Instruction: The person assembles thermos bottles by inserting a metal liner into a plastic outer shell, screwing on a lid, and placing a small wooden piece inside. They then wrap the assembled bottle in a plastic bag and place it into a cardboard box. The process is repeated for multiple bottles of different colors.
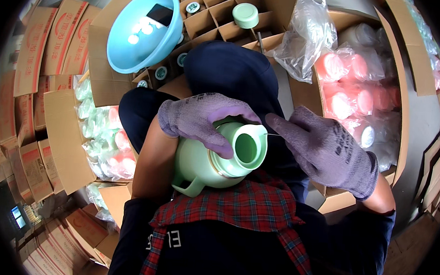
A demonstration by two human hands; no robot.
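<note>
A pale green thermos jug (191, 161) lies tilted across my lap, its open mouth facing up and its handle low on the left. My gloved left hand (206, 117) wraps round the jug's neck, thumb on the near side and fingers over the far side. To the right of the mouth, my gloved right hand (327, 151) is closed on a thin metal pin-like tool (274, 135), whose tip reaches the rim by the spout. Most of the tool is hidden by the fingers. A red plaid apron (230, 209) lies under the jug.
Ahead, a light blue basin (143, 32) holding a dark flat object rests on a divided carton (213, 8) with several flasks and a green lid (245, 15). Bagged pink and white parts fill the right carton (403, 123). Bagged green and pink parts (104, 130) are at left, beside stacked cartons (65, 37).
</note>
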